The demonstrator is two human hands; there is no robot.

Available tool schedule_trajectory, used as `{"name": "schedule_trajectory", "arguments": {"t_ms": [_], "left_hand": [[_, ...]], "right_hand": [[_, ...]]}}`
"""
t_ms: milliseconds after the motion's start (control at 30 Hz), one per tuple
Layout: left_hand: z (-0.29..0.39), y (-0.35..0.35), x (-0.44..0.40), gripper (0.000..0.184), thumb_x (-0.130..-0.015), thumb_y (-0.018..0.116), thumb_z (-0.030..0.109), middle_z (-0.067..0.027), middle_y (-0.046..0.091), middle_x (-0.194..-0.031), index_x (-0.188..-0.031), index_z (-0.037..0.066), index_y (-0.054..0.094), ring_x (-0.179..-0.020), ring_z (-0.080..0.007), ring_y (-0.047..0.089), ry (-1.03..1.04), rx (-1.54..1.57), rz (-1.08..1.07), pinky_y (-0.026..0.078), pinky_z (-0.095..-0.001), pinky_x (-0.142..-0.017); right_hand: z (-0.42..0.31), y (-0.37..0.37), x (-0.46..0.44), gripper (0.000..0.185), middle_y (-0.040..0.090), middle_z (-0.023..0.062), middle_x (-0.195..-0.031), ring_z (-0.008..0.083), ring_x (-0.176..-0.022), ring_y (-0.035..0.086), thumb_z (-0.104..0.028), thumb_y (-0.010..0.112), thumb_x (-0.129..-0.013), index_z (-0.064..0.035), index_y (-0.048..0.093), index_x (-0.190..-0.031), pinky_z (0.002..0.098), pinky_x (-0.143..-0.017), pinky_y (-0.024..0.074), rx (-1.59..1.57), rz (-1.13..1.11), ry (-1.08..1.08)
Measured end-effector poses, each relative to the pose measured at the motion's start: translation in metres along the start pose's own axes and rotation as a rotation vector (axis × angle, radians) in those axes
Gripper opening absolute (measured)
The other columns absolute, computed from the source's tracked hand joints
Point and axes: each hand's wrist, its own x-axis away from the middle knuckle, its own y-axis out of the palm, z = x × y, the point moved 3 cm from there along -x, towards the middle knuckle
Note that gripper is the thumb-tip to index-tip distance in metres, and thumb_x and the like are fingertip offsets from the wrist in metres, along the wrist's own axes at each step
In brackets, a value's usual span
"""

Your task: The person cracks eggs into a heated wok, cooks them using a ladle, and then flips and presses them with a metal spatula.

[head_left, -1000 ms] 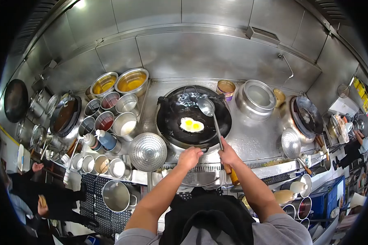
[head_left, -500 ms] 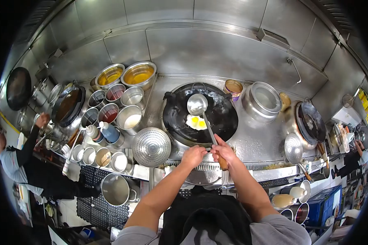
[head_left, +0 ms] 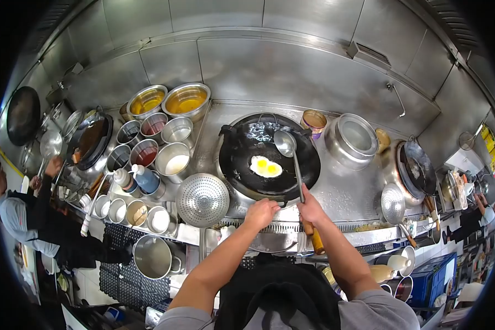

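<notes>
A black wok (head_left: 242, 170) sits on the stove in front of me, with two fried eggs (head_left: 266, 166) joined together in its middle, yolks up. My right hand (head_left: 311, 209) is closed round the handle of a long steel ladle (head_left: 285, 143), whose bowl is over the wok's right side, apart from the eggs. Below this hand shows the ladle's wooden end, with a yellowish-brown piece just under it that I cannot make out. At the wok's near rim my left hand (head_left: 263, 213) is closed on its ear handle, mostly hidden by the fingers.
A perforated strainer (head_left: 202, 201) lies left of the wok. Seasoning tins (head_left: 173, 159), squeeze bottles (head_left: 144, 179) and oil bowls (head_left: 187, 100) stand beyond it. To the right are a steel pot (head_left: 352, 142) and another wok (head_left: 419, 159). A co-worker (head_left: 25, 220) stands at left.
The ladle bowl has moved right, away from above the eggs, and its handle stands more upright in view. My right hand has shifted slightly right. The left hand stays at the rim.
</notes>
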Motion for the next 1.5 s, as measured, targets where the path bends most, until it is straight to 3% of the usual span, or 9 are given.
{"name": "schedule_trajectory", "arguments": {"t_ms": [167,300,667,800,933,1000,1100,1200,1500], "left_hand": [[0.003,-0.002,-0.003,0.021,-0.095,0.063,0.030,-0.0156,0.068,-0.098,-0.101,0.013,0.074,-0.097,-0.0380,0.066,0.000,-0.012,-0.007,0.053,-0.0499,-0.084],[0.006,-0.005,0.000,0.020,-0.095,0.063,0.029,-0.0159,0.068,-0.097,-0.099,0.013,0.073,-0.096,-0.0385,0.066,-0.013,-0.033,-0.021,0.053,-0.0504,-0.084],[0.005,-0.008,-0.002,0.023,-0.096,0.062,0.032,-0.0153,0.068,-0.098,-0.102,0.014,0.074,-0.097,-0.0377,0.066,-0.008,-0.012,-0.047,0.052,-0.0500,-0.085],[0.007,-0.011,-0.001,0.025,-0.096,0.061,0.034,-0.0152,0.068,-0.100,-0.102,0.014,0.074,-0.101,-0.0373,0.065,-0.032,-0.010,-0.074,0.051,-0.0499,-0.088],[0.008,-0.011,0.000,0.025,-0.096,0.061,0.033,-0.0154,0.068,-0.101,-0.102,0.013,0.074,-0.101,-0.0378,0.065,-0.045,0.001,-0.064,0.051,-0.0501,-0.088],[0.005,-0.008,-0.001,0.024,-0.096,0.061,0.033,-0.0157,0.068,-0.100,-0.101,0.013,0.074,-0.100,-0.0382,0.065,-0.022,-0.004,-0.046,0.051,-0.0503,-0.087],[0.005,-0.008,-0.002,0.023,-0.096,0.062,0.032,-0.0161,0.068,-0.098,-0.100,0.013,0.073,-0.098,-0.0388,0.066,-0.007,-0.013,-0.030,0.052,-0.0507,-0.085],[0.010,-0.008,-0.002,0.023,-0.096,0.062,0.032,-0.0163,0.068,-0.097,-0.099,0.013,0.073,-0.097,-0.0392,0.066,-0.014,-0.026,-0.035,0.053,-0.0507,-0.084],[0.007,-0.007,-0.001,0.024,-0.096,0.061,0.034,-0.0153,0.068,-0.099,-0.102,0.015,0.074,-0.098,-0.0384,0.066,-0.043,-0.063,-0.068,0.053,-0.0504,-0.085]], "right_hand": [[-0.062,0.018,0.014,0.083,0.056,0.0066,-0.073,0.0158,-0.050,0.053,-0.002,0.054,-0.094,-0.0137,0.012,-0.164,0.0325,-0.046,0.0456,-0.377,-0.092,0.199],[-0.061,0.026,0.003,0.082,0.054,0.0067,-0.077,0.0166,-0.055,0.048,-0.003,0.053,-0.100,-0.0246,0.008,-0.165,0.0324,-0.050,0.0412,-1.149,-0.252,0.359],[-0.054,-0.026,0.051,0.082,0.052,0.0036,-0.078,0.0143,-0.058,0.050,-0.002,0.056,-0.093,-0.0192,0.019,-0.164,0.0314,-0.052,0.0453,-0.632,-0.246,0.259],[-0.036,-0.036,0.041,0.086,0.065,0.0146,-0.100,0.0174,-0.067,0.059,0.001,0.055,-0.087,-0.0163,0.021,-0.164,0.0324,-0.056,0.0515,-0.447,-0.116,0.167],[-0.039,-0.028,0.030,0.088,0.058,0.0091,-0.083,0.0167,-0.055,0.055,0.001,0.053,-0.088,-0.0129,0.012,-0.164,0.0328,-0.051,0.0483,-0.265,-0.043,0.190],[-0.034,-0.016,0.020,0.086,0.067,0.0185,-0.108,0.0198,-0.066,0.062,-0.001,0.057,-0.087,-0.0155,0.021,-0.163,0.0361,-0.058,0.0543,-0.132,-0.003,0.199],[-0.056,-0.003,0.021,0.084,0.066,0.0161,-0.098,0.0203,-0.062,0.060,-0.003,0.056,-0.090,-0.0176,0.020,-0.164,0.0368,-0.056,0.0526,-0.263,-0.059,0.249],[-0.062,0.019,0.006,0.077,0.055,0.0050,-0.073,0.0153,-0.052,0.051,-0.004,0.054,-0.098,-0.0242,0.019,-0.163,0.0310,-0.048,0.0431,-0.964,-0.211,0.329],[-0.049,-0.017,0.046,0.077,0.055,0.0058,-0.078,0.0136,-0.052,0.049,-0.005,0.053,-0.099,-0.0282,0.018,-0.164,0.0297,-0.049,0.0419,-0.935,-0.318,0.302]]}}
